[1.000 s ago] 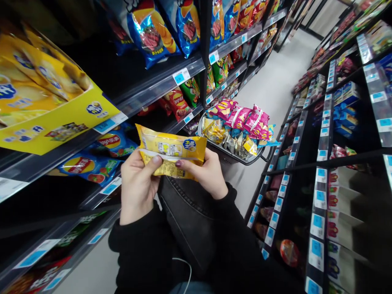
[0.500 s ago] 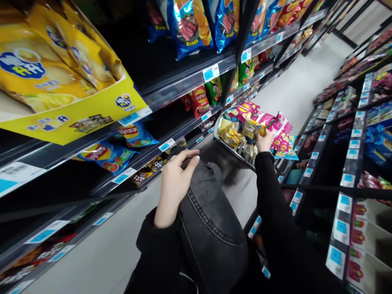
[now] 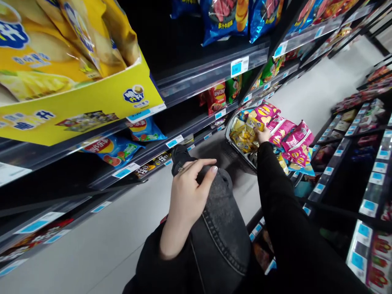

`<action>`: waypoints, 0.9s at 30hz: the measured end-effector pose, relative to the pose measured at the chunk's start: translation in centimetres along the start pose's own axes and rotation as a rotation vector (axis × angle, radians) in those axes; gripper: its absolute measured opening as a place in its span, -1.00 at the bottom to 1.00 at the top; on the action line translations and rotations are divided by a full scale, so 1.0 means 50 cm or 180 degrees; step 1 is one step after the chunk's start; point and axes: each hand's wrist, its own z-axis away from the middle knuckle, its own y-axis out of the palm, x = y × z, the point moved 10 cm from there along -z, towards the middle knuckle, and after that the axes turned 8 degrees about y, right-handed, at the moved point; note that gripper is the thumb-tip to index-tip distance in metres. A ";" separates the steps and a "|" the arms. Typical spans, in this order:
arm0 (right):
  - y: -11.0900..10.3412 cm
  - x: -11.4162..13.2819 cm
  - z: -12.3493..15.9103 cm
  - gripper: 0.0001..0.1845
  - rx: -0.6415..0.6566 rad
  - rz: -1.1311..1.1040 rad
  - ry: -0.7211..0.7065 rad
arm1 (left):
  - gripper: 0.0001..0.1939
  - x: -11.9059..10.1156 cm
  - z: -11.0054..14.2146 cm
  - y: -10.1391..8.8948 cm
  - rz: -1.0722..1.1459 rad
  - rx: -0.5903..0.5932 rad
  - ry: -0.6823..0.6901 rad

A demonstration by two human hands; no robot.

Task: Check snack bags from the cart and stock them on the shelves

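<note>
My left hand [image 3: 190,194] lies over the bent knee of my dark jeans [image 3: 228,228], its thumb and fingers extended, holding nothing. Farther off, my right hand [image 3: 263,134] reaches into a shopping basket [image 3: 227,132] on the floor and grips a small yellow snack bag [image 3: 255,122]; its fingertips are partly hidden. Other yellow bags [image 3: 243,138] fill the basket's left side. Pink chip bags [image 3: 283,131] lie beside and beyond the hand, some over the right side.
At the left, a shelf holds a yellow display box [image 3: 76,118] of snack bags. Blue chip bags [image 3: 110,150] lie on the shelf below, and a red chip bag [image 3: 217,98] stands farther along. Another shelf row with price tags [image 3: 369,206] bounds the aisle at the right.
My right hand has lowered the yellow bag against the other bags in the basket. The view has shifted, while my left hand stays on the knee.
</note>
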 end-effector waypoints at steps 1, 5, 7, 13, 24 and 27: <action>0.002 0.002 -0.008 -0.60 0.0097 0.0075 -0.0027 | -0.78 0.000 0.000 0.001 -0.0004 0.0010 0.0000; 0.008 0.013 -0.026 -0.55 0.0398 0.0773 -0.0079 | -0.79 -0.004 -0.001 0.002 -0.0033 0.0002 0.0038; 0.001 0.030 -0.024 -0.50 0.0368 0.1195 -0.0153 | -0.79 -0.006 -0.001 0.002 -0.0052 -0.0014 0.0059; -0.003 0.127 0.008 -0.53 0.0141 0.2563 -0.0897 | -0.80 -0.013 -0.002 0.003 -0.0080 -0.0006 0.0097; 0.094 0.065 -0.028 -0.44 0.0917 0.3657 -0.0391 | -0.79 -0.015 -0.004 0.005 -0.0151 -0.0027 0.0076; 0.105 0.056 -0.034 -0.47 0.1237 0.3542 -0.0369 | -0.78 -0.013 -0.003 0.005 -0.0150 -0.0039 0.0059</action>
